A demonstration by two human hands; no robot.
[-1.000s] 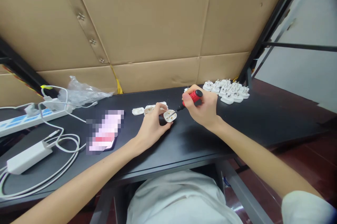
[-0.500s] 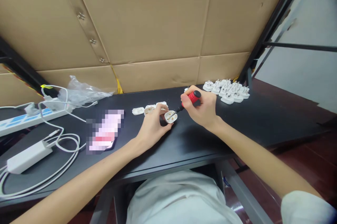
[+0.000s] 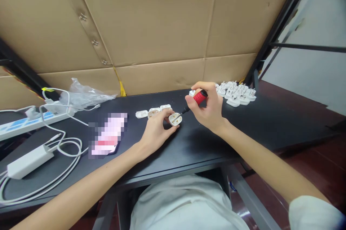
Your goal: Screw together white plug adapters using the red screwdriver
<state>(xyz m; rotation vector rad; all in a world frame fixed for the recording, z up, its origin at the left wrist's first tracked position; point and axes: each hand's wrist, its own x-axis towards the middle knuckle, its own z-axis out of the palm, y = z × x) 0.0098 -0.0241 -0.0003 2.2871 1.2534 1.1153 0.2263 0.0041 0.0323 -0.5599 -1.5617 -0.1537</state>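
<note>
Head view: both forearms reach in from the bottom corners toward the middle of a black desk. The left hand lies low, fingers curled, gripping a white plug at centre frame, just above the desk. The right hand is raised above it, wrist bent, closed around a red screwdriver, with the black shaft slanting down-left and its tip at the plug's open face. Just left of the plug lie three white plug covers; a cluster of white plugs sits right of the right hand. A white power strip and a charger lie at the left edge.
</note>
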